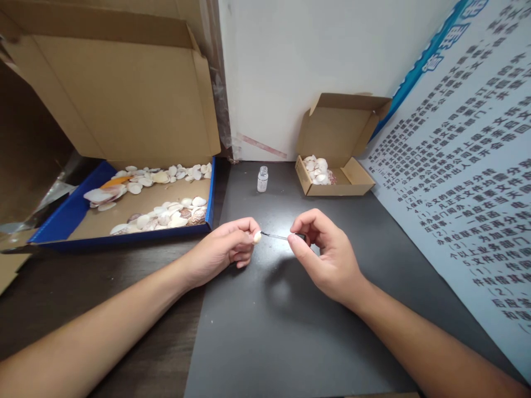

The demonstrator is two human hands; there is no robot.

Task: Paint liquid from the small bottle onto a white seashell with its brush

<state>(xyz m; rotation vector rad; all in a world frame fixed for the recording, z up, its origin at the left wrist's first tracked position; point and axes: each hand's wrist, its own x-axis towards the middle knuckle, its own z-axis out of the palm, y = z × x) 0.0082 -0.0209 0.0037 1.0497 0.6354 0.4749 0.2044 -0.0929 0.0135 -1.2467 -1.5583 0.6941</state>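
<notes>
A small pale cream seashell is pinched between the thumb and fingertips of the left hand, just above the dark grey matte tabletop. A thin applicator brush with a clear stem and a black cap is gripped at its cap by the thumb and forefinger of the right hand, and its tip is laid against the shell. The two hands are held near each other, joined only by the brush. Behind them, a small clear glass bottle is stood upright and uncapped on the tabletop. To its right, a small open brown cardboard box is set against the white wall, with a few pale shells piled in its left corner. On the left, a large shallow blue-rimmed cardboard tray is filled with many loose shells.
</notes>
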